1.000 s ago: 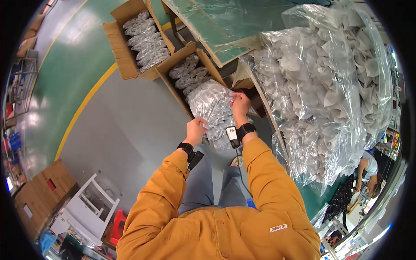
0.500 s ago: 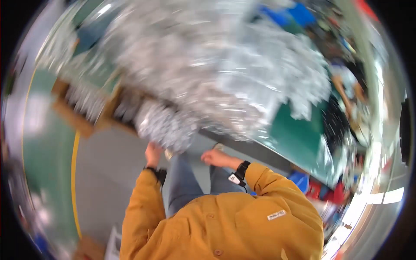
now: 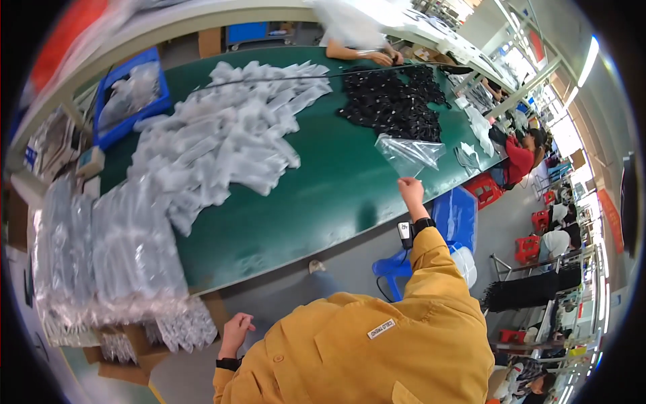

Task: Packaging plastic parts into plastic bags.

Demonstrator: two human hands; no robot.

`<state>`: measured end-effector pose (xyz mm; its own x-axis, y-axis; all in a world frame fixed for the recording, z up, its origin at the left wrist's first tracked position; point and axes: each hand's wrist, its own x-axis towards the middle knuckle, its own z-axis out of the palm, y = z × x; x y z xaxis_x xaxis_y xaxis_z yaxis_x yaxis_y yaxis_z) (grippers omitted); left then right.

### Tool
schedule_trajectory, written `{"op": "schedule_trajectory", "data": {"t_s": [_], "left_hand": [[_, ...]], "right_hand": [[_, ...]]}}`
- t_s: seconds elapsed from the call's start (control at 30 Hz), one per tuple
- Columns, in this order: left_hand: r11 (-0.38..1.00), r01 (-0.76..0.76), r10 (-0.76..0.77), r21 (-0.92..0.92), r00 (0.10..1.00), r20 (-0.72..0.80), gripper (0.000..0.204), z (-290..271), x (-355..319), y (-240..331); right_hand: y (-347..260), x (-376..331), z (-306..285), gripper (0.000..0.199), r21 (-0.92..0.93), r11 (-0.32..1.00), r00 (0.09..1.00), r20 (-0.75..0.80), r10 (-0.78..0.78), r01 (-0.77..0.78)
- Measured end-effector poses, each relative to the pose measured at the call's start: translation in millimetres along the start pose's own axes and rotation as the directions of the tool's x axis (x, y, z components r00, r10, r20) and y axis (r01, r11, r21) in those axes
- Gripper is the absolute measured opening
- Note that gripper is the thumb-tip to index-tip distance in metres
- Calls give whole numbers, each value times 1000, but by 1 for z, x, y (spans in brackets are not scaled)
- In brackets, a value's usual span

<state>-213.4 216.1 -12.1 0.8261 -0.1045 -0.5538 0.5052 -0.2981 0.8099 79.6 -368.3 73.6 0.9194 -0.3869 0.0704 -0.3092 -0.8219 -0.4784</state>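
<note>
My right hand [image 3: 411,192] reaches over the front edge of the green table [image 3: 336,195], its fingers closed on the near corner of a clear plastic bag [image 3: 412,156]. The bag looks flat. Just beyond it lies a pile of small black pieces [image 3: 397,101], too small to name. My left hand [image 3: 235,332] hangs low in front of the table, fingers loosely bent and nothing in it. A wide heap of filled, whitish plastic bags [image 3: 222,135] covers the table's left part, well away from both hands.
Stacked clear bags [image 3: 128,242] stand at the table's left end, above cardboard boxes [image 3: 134,353]. A blue crate [image 3: 130,101] sits at the back left. A co-worker's hands [image 3: 387,56] are across the table. A blue stool [image 3: 393,269] and blue bin [image 3: 454,219] stand nearby.
My view has swung to the right along the table. My right hand has moved from in front of my body to the clear bag and gripped its corner. My left hand remains low.
</note>
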Motion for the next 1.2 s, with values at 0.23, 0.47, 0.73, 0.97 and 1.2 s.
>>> {"op": "schedule_trajectory", "data": {"t_s": [0.23,0.47,0.73,0.97,1.2], "left_hand": [[973,-229,226,22,969,103,23,108,93,182],[962,-144,203,-230,945,258,39,215,200,303],[871,-70,9,-486,992,-128,26,232,265,282],[870,-73,-54,-487,969,-241,12,207,254,257],[914,-131,6,-385,951,-308,11,188,246,249]], "right_hand": [[95,79,37,35,-233,934,959,-14,-284,273],[22,41,70,12,95,899,904,-68,-423,427],[-28,-21,33,13,648,609,733,113,-671,458],[78,28,20,22,-60,981,982,-48,-185,182],[70,39,45,24,329,940,994,25,-106,92]]}}
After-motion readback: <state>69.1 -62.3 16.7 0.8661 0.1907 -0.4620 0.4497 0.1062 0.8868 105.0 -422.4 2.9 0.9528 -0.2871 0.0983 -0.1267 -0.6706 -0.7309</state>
